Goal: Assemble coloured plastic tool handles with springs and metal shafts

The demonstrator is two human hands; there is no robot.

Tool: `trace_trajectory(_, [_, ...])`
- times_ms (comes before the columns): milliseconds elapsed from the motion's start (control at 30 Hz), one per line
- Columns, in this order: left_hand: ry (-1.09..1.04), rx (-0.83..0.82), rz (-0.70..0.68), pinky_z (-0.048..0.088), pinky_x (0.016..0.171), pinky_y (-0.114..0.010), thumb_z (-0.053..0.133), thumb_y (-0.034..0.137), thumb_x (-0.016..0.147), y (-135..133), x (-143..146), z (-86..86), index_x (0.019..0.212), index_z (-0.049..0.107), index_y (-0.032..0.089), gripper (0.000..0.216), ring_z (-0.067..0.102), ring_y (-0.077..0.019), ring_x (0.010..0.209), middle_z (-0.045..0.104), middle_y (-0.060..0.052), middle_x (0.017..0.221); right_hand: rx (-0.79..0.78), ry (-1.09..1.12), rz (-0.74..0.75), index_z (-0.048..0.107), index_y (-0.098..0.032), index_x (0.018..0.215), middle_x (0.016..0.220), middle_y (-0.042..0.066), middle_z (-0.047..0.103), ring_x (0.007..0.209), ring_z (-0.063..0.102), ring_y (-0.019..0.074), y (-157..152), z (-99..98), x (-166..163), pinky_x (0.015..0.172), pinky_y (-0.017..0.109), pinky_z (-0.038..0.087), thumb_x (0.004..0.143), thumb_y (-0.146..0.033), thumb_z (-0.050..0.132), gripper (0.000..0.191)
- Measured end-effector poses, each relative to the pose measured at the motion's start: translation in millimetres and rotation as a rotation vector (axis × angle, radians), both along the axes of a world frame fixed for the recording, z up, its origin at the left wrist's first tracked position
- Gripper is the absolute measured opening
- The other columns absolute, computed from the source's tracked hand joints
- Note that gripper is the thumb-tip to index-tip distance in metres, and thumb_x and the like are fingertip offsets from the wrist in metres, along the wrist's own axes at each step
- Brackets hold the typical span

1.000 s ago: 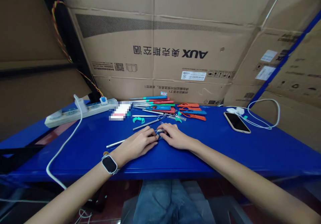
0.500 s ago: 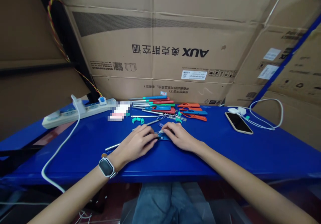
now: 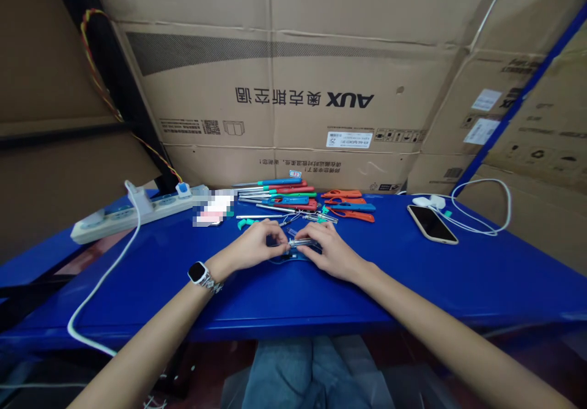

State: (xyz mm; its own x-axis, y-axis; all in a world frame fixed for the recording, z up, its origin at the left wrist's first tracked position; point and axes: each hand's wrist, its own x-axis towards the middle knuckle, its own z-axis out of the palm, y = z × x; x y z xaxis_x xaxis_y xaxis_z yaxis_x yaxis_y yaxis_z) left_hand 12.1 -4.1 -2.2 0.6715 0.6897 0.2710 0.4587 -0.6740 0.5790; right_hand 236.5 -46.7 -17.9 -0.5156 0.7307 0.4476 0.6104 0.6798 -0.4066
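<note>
Fingers of our right hand are curled in a pinch around a slim shiny piece, which they hold low over the middle of the desk; fingertips of our left hand meet its left end, and we cannot tell whether they grip it. Just below, a flat blue piece lies on the glossy blue top. Toward the back edge we see slender metal tools with red, blue and green handles, bunched together, small curved teal bits nearby, and flat orange and blue plastic pieces fanned beside them. A white power strip sits toward the back left corner, a pale-cased phone and a looped white cable toward the back right. Creased brown cardboard rises behind the back edge. Smooth blue surface stretches from our right hand to the phone, and from both hands to the straight front edge.
</note>
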Motion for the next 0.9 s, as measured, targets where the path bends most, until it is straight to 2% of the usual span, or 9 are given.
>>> trace_trajectory(167, [-0.023, -0.045, -0.051, 0.047, 0.074, -0.029, 0.061, 0.035, 0.087, -0.4, 0.2, -5.1, 0.076, 0.068, 0.018, 0.021, 0.060, -0.0165, 0.077, 0.067, -0.001, 0.078, 0.099, -0.085, -0.020, 0.062, -0.020, 0.102, 0.103, 0.004, 0.072, 0.096, 0.063, 0.0183, -2.3, -0.8, 3.1, 0.091, 0.037, 0.033, 0.096, -0.027, 0.059, 0.010])
trace_trajectory(267, [0.002, 0.003, -0.046, 0.048, 0.081, -0.032, 0.065, 0.040, 0.086, -1.4, -1.9, -9.5, 0.084, 0.069, 0.019, 0.021, 0.061, -0.0199, 0.088, 0.068, -0.003, 0.088, 0.110, -0.129, -0.054, 0.064, -0.020, 0.103, 0.104, 0.005, 0.073, 0.098, 0.063, 0.0192, -5.1, -1.5, 5.5, 0.091, 0.038, 0.033, 0.096, -0.027, 0.059, 0.011])
trace_trajectory(367, [0.066, 0.068, -0.019, 0.047, 0.092, -0.038, 0.072, 0.044, 0.081, -4.7, -5.2, -14.8, 0.102, 0.067, 0.022, 0.031, 0.059, -0.0247, 0.103, 0.066, -0.006, 0.107, 0.079, -0.159, -0.097, 0.065, -0.020, 0.100, 0.105, 0.006, 0.071, 0.099, 0.062, 0.0199, -8.4, -1.6, 8.7, 0.091, 0.039, 0.035, 0.095, -0.027, 0.060, 0.010])
trace_trajectory(433, [0.113, 0.070, -0.009, 0.046, 0.096, -0.040, 0.072, 0.044, 0.081, -7.1, -6.6, -17.4, 0.107, 0.066, 0.023, 0.033, 0.059, -0.0259, 0.108, 0.065, -0.005, 0.112, 0.049, -0.166, -0.113, 0.066, -0.020, 0.099, 0.105, 0.005, 0.070, 0.099, 0.061, 0.0199, -9.7, -1.7, 10.5, 0.089, 0.039, 0.036, 0.094, -0.028, 0.061, 0.010])
trace_trajectory(700, [0.160, 0.100, -0.004, 0.048, 0.092, -0.040, 0.065, 0.043, 0.088, -12.1, -6.0, -15.8, 0.107, 0.066, 0.022, 0.028, 0.061, -0.0254, 0.106, 0.065, -0.006, 0.110, -0.049, -0.176, -0.144, 0.070, -0.022, 0.101, 0.101, 0.006, 0.068, 0.099, 0.059, 0.0214, -8.5, -0.5, 12.4, 0.087, 0.040, 0.037, 0.093, -0.028, 0.061, 0.013])
trace_trajectory(900, [0.218, 0.155, -0.015, 0.045, 0.096, -0.042, 0.064, 0.043, 0.090, -15.0, -7.2, -13.8, 0.110, 0.066, 0.023, 0.028, 0.062, -0.0254, 0.106, 0.065, -0.006, 0.112, -0.081, -0.174, -0.140, 0.072, -0.025, 0.107, 0.100, 0.006, 0.066, 0.098, 0.058, 0.0214, -7.9, 2.7, 12.2, 0.087, 0.041, 0.037, 0.092, -0.022, 0.059, 0.020])
